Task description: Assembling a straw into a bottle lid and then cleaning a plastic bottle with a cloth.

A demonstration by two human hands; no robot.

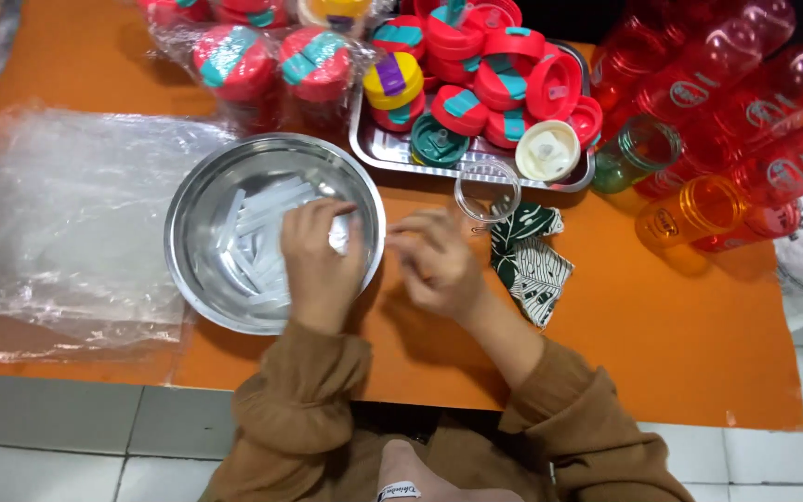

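We see a silver steel bowl (pixel 199 200) on an orange mat (pixel 662 335). Red lids (pixel 506 65) bear teal tabs, one lid (pixel 393 80) is yellow with purple. The cloth (pixel 529 260) shows green leaves on white.

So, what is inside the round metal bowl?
The metal bowl holds many short white straw-like tubes. The left hand reaches in and covers some; what it grips cannot be seen clearly.

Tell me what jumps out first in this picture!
The shiny metal bowl on the orange mat, where the left hand reaches into white strips. Behind it, a tray heaped with red lids, and red bottles piled at the right.
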